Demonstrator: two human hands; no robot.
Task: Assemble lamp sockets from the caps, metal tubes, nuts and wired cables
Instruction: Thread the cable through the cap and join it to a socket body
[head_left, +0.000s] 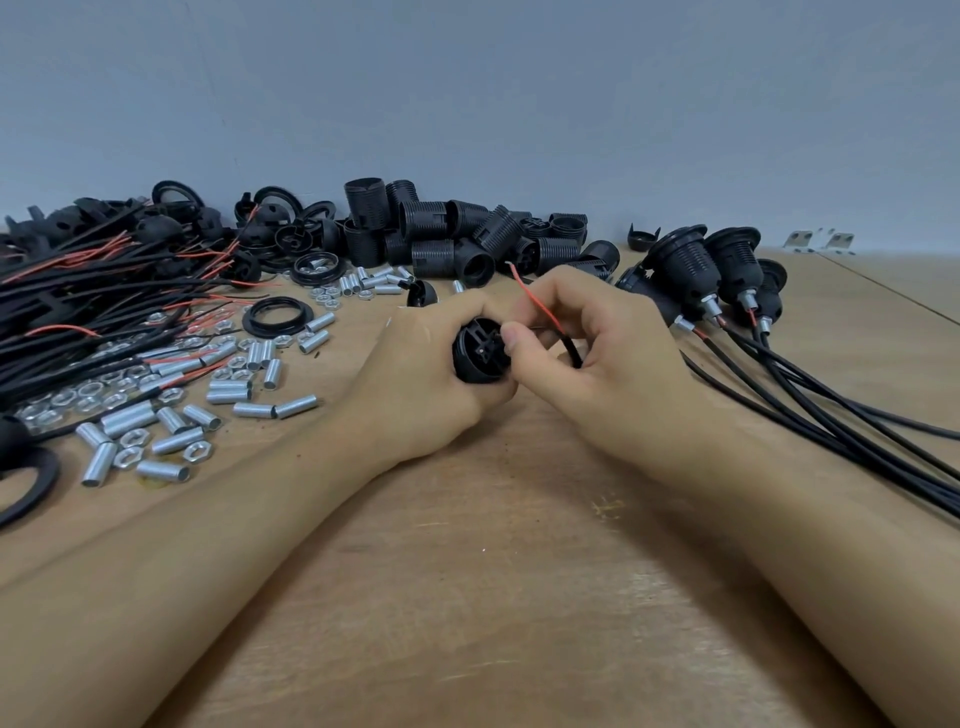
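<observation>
1. At the middle of the wooden table (519, 571), a black socket part (478, 353) is gripped by the left hand (415, 374), whose fingers are curled round it; its open inner face is turned toward the camera.
2. Just right of the socket part, a black cable (571, 351) with a red wire (535, 304) is pinched by the right hand (608, 353) between thumb and curled fingers; the red wire rises above the knuckles.
3. The thumb tip of the right hand is held against the edge of the socket part.
4. Left of the socket part, metal tubes (176, 415) and nuts (130, 439) are scattered on the table, with a heap of wired cables (78, 291) beyond them.
5. Behind the socket part, threaded black socket bodies (441, 239) are piled against the wall (467, 104).
6. Right of the socket part, finished sockets (691, 275) are laid in a row, their black cables trailing toward the right edge.
7. A black ring (278, 317) lies flat left of the socket part, among the tubes.
</observation>
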